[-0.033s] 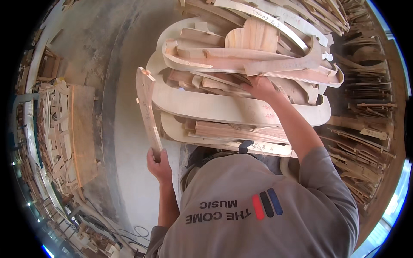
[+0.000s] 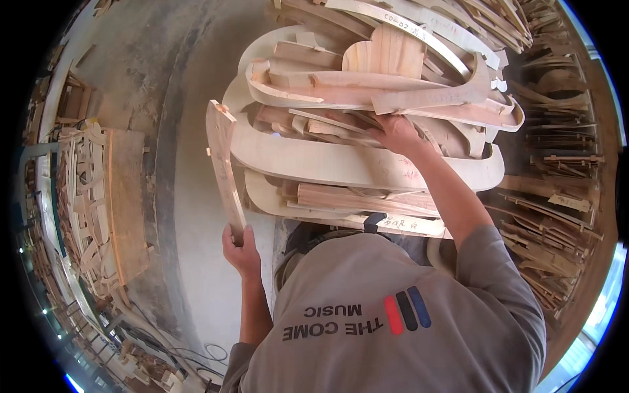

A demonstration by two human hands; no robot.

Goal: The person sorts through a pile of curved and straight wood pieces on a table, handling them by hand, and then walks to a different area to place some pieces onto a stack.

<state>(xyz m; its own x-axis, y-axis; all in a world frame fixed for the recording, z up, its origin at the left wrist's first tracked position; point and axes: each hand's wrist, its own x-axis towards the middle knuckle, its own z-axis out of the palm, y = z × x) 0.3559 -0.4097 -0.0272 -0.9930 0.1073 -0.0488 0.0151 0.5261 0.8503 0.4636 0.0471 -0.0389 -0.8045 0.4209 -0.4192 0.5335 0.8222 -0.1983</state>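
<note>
My left hand (image 2: 242, 252) is closed around the lower end of a long, narrow, slightly curved wooden strip (image 2: 226, 173). The strip stands out to the left of a pile of curved wooden parts, its far end raised. My right hand (image 2: 398, 135) reaches into the pile, below the end of a curved board (image 2: 426, 99). Its fingers are bent and partly hidden among the wood, so what they grip does not show. Just in front of that hand lies a wide, pale bent plywood piece (image 2: 308, 157). Thin offcuts (image 2: 334, 128) lie to its left.
More curved wood (image 2: 406, 26) is heaped at the far side. Wooden parts fill a rack (image 2: 557, 157) along the right. On the left, a brown board (image 2: 128, 203) stands beside stacked strips (image 2: 85, 203). A cable (image 2: 213, 354) lies on the concrete floor (image 2: 196, 72).
</note>
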